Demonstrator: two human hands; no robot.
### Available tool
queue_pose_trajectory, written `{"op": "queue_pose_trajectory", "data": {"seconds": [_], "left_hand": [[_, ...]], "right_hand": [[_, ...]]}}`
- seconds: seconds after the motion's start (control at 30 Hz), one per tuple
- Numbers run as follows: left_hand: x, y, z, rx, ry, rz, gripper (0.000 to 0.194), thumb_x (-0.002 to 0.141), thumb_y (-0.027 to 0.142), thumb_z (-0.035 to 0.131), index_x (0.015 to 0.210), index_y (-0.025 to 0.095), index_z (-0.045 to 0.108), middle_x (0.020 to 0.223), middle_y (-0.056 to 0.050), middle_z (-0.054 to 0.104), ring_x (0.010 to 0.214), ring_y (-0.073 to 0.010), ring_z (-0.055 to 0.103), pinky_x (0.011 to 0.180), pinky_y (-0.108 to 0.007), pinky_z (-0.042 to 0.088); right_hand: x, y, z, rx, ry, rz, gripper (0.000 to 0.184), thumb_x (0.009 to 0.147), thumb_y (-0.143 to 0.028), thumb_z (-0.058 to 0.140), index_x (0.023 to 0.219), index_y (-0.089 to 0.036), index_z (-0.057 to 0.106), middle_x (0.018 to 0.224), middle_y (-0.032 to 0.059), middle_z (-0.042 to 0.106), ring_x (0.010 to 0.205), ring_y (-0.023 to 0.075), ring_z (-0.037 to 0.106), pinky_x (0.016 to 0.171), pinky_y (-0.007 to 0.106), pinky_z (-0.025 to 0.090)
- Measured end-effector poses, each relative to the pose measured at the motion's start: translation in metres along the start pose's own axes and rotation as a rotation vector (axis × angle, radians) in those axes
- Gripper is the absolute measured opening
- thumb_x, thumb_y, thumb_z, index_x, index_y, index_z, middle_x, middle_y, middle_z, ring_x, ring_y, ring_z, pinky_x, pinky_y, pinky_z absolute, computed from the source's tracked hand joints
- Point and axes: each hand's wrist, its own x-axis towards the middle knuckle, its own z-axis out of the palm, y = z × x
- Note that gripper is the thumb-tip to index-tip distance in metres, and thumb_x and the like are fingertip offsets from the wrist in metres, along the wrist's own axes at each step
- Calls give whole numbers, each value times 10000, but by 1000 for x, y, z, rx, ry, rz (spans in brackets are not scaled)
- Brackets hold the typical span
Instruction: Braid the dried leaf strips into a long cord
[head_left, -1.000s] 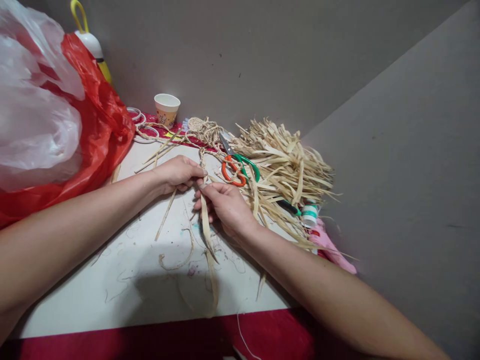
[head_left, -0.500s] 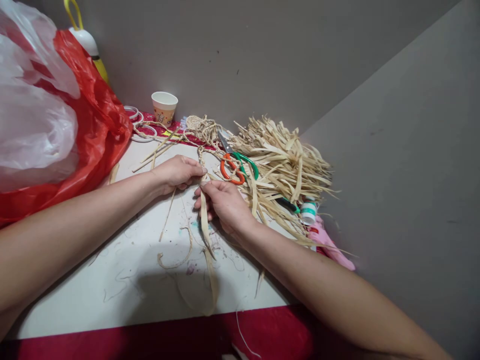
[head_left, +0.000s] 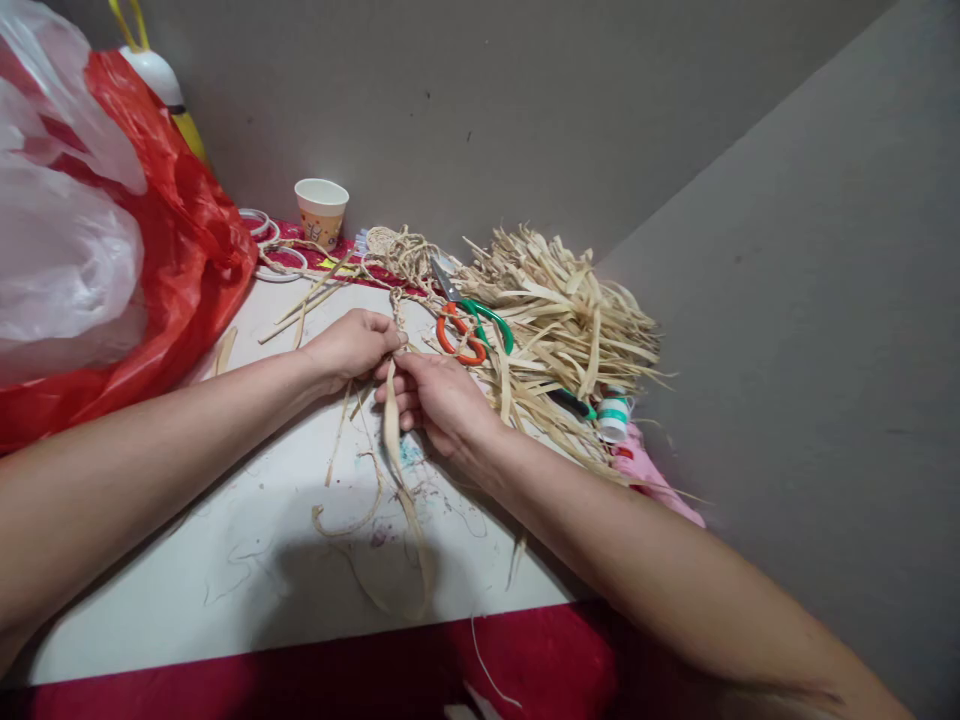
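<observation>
My left hand point(head_left: 351, 345) and my right hand point(head_left: 431, 398) meet over a white table point(head_left: 225, 560), both pinched closed on pale dried-leaf strips. A braided cord point(head_left: 396, 305) of the same straw runs from my fingertips back toward a coil near the wall. Loose flat strips point(head_left: 401, 490) hang from my right hand's fingers and trail toward the table's near edge. A heap of dried strips point(head_left: 562, 320) lies just right of my hands.
Orange-and-green scissors point(head_left: 469, 325) lie on the heap's left edge. A paper cup point(head_left: 321, 210) and white rings point(head_left: 281, 262) stand near the back wall. A red and clear plastic bag point(head_left: 112, 240) fills the left. A small white-green bottle point(head_left: 613, 417) lies beside pink cloth point(head_left: 656, 480).
Both hands have shifted slightly left and back along the braid, and the hanging strips swung left with them. The grip on the strips stays the same.
</observation>
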Motion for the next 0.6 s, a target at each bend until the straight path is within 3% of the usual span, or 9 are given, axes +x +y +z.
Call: {"op": "queue_pose_trajectory", "data": {"seconds": [0.1, 0.17, 0.3, 0.37, 0.47, 0.6], "left_hand": [[-1, 2, -1, 4, 19, -19, 292, 845, 117, 495, 557, 162, 474, 343, 61, 400, 280, -35, 290, 343, -189, 185], [-1, 3, -2, -15, 2, -46, 286, 842, 111, 499, 561, 162, 476, 349, 63, 389, 279, -31, 271, 342, -191, 163], [0, 6, -7, -77, -55, -94, 296, 845, 117, 513, 556, 158, 471, 353, 73, 333, 289, -21, 229, 352, -188, 134], [1, 7, -10, -108, -99, -102, 293, 845, 115, 516, 558, 156, 472, 362, 74, 327, 298, -18, 215, 355, -184, 124], [3, 6, -13, -136, -139, -89, 279, 833, 112, 530, 563, 156, 475, 372, 77, 326, 306, -17, 209, 352, -176, 123], [2, 6, -15, -133, -156, -76, 267, 830, 100, 520, 571, 153, 487, 381, 71, 350, 309, -17, 215, 346, -169, 129]], "right_hand": [[-10, -10, -2, -114, -103, 38, 259, 911, -194, 387, 709, -138, 540, 528, 19, 620, 376, 96, 559, 317, 159, 374], [-16, -20, -10, -289, -100, 2, 255, 905, -214, 426, 699, -133, 551, 538, 27, 622, 403, 106, 579, 342, 166, 393], [-12, -37, -37, -542, 197, -462, 190, 841, -224, 543, 696, -119, 604, 652, 28, 645, 422, 65, 525, 388, 159, 386], [0, -38, -49, -578, 233, -540, 155, 833, -241, 553, 777, -123, 637, 716, 22, 648, 466, 62, 509, 421, 161, 395], [20, -34, -56, -634, 72, -484, 153, 829, -274, 582, 834, -140, 656, 743, 19, 640, 576, 80, 526, 487, 158, 417], [32, -30, -49, -430, -234, -202, 198, 886, -262, 527, 743, -137, 584, 642, 21, 598, 546, 88, 544, 499, 175, 437]]}}
